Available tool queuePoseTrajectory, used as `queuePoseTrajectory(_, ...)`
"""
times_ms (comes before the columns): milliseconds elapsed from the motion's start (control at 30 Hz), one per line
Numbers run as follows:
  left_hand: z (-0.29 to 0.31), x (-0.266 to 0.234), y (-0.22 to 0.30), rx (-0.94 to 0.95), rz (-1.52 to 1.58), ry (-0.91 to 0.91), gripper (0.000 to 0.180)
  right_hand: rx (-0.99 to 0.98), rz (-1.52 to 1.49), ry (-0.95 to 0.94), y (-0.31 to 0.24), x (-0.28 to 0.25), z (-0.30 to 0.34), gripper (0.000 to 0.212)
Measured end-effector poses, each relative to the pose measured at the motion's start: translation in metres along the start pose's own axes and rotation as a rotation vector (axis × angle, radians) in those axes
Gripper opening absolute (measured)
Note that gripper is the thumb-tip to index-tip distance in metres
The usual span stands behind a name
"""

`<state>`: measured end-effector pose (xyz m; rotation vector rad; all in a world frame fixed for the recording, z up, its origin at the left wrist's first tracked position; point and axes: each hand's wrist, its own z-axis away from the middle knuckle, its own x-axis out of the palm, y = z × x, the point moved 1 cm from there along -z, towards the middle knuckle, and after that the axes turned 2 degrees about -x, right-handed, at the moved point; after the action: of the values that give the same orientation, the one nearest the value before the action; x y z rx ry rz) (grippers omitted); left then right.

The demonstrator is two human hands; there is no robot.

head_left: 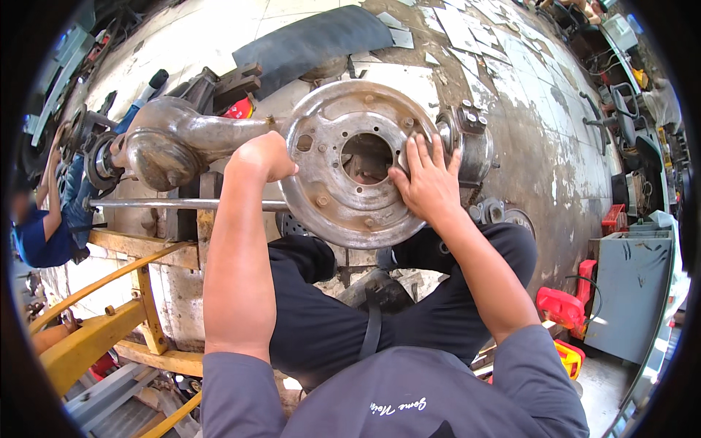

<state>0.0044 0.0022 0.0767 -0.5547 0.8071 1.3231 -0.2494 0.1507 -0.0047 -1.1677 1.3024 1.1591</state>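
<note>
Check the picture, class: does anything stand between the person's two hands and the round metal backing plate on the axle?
Nothing visible does. The left hand grips the backing plate at its left rim, and the right hand lies flat on its face beside the centre hole.

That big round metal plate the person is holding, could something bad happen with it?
Maybe. The round metal plate looks heavy, and the right hand lies flat on its face with fingers near the middle hole, so they could get pinched if it shifts. The left hand grips only its left rim; if that slips, the plate could drop toward the person's legs right under it. The long steel rod beside the axle housing could also roll off.
</note>
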Motion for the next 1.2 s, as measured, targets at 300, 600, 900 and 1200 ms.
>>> queuePoseTrajectory(300,-0.005,-0.005,0.002,-0.011,0.027,-0.032,0.041,-0.010,-0.046,0.064,0.001,0.006,-0.010,0.076)
queuePoseTrajectory(600,-0.001,-0.008,0.004,0.000,0.007,-0.055,0.041,0.012,-0.059,0.015,-0.003,0.003,-0.010,0.079)
queuePoseTrajectory(900,-0.005,-0.009,0.005,-0.018,-0.003,-0.067,0.042,-0.004,-0.057,0.056,-0.005,0.005,-0.011,0.080)
queuePoseTrajectory(1200,-0.008,-0.009,0.002,0.013,0.009,-0.069,0.042,-0.019,-0.202,-0.034,-0.021,0.007,0.002,0.083)
